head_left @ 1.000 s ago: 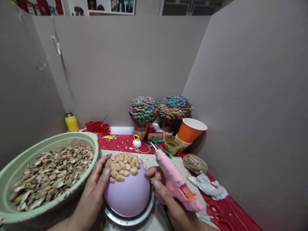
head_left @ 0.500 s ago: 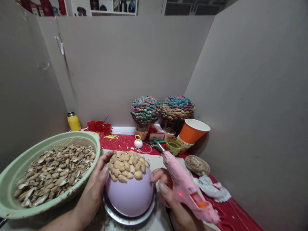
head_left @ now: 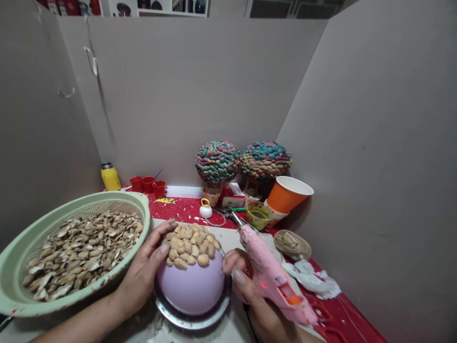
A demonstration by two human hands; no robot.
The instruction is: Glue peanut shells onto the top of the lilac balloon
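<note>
two hands (head_left: 141, 271) (one with glue gun (head_left: 266, 267))

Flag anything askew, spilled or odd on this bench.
Orange cup leans sharply right atop the pale cups; looks unsteady. White flecks and yellow scraps litter the red cloth beyond the purple dome. No liquid spill visible.

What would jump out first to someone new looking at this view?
The lilac ball, capped with peanut shells, in a metal dish low in the middle, by the left hand. Then the pink glue gun in the right hand, and two multicoloured domes behind.
</note>
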